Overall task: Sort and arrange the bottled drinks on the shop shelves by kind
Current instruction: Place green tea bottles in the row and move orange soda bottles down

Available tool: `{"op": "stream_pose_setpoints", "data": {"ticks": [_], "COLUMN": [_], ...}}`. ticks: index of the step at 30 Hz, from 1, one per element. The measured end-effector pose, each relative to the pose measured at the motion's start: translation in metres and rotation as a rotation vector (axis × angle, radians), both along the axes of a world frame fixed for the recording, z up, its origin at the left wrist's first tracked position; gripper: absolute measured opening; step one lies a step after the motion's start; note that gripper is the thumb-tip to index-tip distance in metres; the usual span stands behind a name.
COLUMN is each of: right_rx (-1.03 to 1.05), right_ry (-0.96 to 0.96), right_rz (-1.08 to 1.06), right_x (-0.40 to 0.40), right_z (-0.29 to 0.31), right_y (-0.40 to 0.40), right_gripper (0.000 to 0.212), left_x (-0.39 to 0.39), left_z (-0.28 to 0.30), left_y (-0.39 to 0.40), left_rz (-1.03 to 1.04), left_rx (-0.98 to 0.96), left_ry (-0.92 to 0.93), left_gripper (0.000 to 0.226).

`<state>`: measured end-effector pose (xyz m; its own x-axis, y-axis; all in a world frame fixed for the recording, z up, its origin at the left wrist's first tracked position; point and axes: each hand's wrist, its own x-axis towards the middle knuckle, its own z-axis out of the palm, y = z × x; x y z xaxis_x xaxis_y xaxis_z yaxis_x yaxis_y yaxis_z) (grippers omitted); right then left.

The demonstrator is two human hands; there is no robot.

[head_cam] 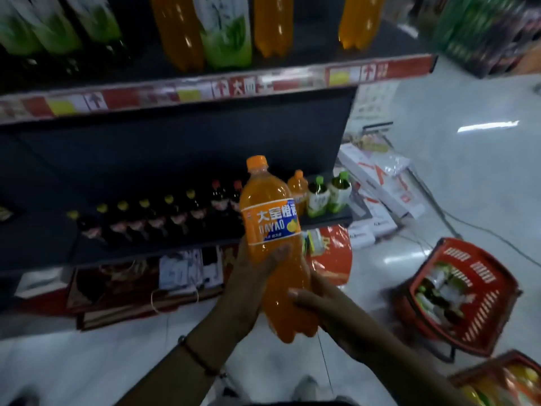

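Note:
A large orange soda bottle [270, 230] with a blue label and orange cap is held upright in front of the lower shelf [181, 247]. My left hand [251, 276] grips its middle from the left, thumb across the front. My right hand [316, 303] holds its lower part from the right. On the lower shelf stand a row of dark bottles [158, 218] with yellow and red caps, one smaller orange bottle [298, 189] and two green-capped tea bottles [329, 194]. The upper shelf [205, 89] carries orange bottles [272, 24] and green-labelled bottles [228, 33].
A red shopping basket [465, 291] with several bottles sits on the white floor at the right; a second basket [503, 382] shows at the bottom right corner. White boxes [377, 183] lie past the shelf end. Bags and boxes [131, 285] sit under the lower shelf.

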<state>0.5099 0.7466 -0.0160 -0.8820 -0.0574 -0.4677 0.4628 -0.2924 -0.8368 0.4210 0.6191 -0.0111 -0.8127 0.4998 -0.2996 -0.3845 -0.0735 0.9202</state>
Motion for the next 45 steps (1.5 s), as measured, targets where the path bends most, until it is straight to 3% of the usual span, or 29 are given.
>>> {"op": "stream_pose_setpoints", "data": {"ticks": [2, 6, 14, 18, 22, 26, 30, 34, 41, 43, 45], "right_rx": [0.039, 0.200, 0.693, 0.690, 0.473, 0.147, -0.024, -0.018, 0.166, 0.204, 0.226], "right_ry": [-0.054, -0.169, -0.204, -0.227, -0.272, -0.296, -0.234, -0.164, -0.123, -0.130, -0.143], "right_rz": [-0.010, 0.008, 0.069, 0.170, 0.201, 0.156, 0.060, -0.047, -0.201, -0.246, -0.300], "right_x": [0.023, 0.043, 0.067, 0.067, 0.063, 0.059, 0.054, 0.039, -0.006, -0.025, -0.042], "right_z": [-0.009, -0.023, -0.039, -0.044, -0.052, -0.064, -0.077, -0.086, -0.121, -0.139, -0.161], "right_y": [0.005, 0.015, 0.005, 0.013, 0.035, 0.054, 0.058, 0.069, 0.120, 0.139, 0.159], "right_gripper": [0.061, 0.093, 0.096, 0.099, 0.093, 0.080, 0.077, 0.066, 0.084, 0.081, 0.082], "left_x": [0.027, 0.041, 0.047, 0.051, 0.049, 0.047, 0.045, 0.035, -0.022, -0.054, -0.089], "left_z": [-0.008, -0.013, -0.047, -0.059, -0.053, -0.050, -0.044, -0.050, -0.079, -0.092, -0.110], "left_y": [0.005, 0.013, 0.022, 0.025, 0.031, 0.045, 0.069, 0.089, 0.129, 0.144, 0.160], "left_rz": [-0.039, 0.038, 0.292, 0.290, 0.169, -0.023, -0.127, -0.207, -0.392, -0.498, -0.570], "left_rx": [-0.064, 0.074, 0.121, 0.112, 0.049, -0.222, -0.411, -0.472, -0.427, -0.469, -0.572], "left_ry": [-0.029, -0.304, -0.625, -0.619, -0.495, -0.174, 0.129, 0.262, 0.261, 0.338, 0.505], "left_gripper": [0.049, 0.038, 0.054, 0.054, 0.034, 0.058, 0.081, 0.092, 0.081, 0.067, 0.071]}}
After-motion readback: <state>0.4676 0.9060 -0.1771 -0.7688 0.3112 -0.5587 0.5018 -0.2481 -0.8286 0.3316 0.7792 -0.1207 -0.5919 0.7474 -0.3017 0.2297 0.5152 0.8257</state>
